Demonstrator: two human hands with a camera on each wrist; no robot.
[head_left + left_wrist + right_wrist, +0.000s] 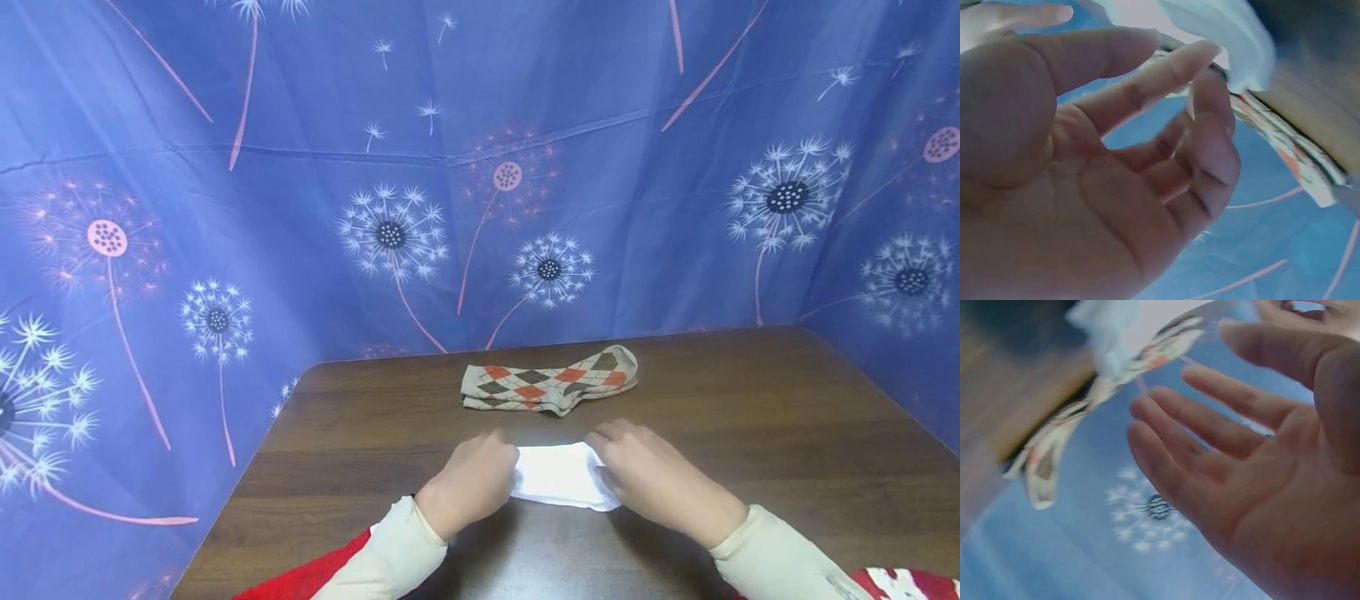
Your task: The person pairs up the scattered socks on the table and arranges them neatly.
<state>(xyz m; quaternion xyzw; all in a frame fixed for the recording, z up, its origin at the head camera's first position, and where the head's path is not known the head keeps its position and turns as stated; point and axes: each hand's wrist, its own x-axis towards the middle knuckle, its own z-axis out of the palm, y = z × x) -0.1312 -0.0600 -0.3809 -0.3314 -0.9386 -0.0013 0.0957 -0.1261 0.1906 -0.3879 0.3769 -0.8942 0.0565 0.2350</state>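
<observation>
A white piece of folded cloth (558, 475), too bright to show its kind, is between the two hands over the table. At its left end is my left hand (476, 479). In the left wrist view, the cloth (1229, 37) shows by the fingertips, while the thumb and index finger stand apart and the other fingers bend loosely. My right hand (648, 471) is at the cloth's right end. Its thumb and fingers (1222, 406) spread apart in the right wrist view, with nothing between them. Beyond the hands lies a pair of argyle socks (551, 383), flat and stacked.
The brown wooden table (360, 425) reaches back to a blue curtain (480, 208) printed with dandelions, which also hangs at both sides. The argyle socks lie near the table's back edge.
</observation>
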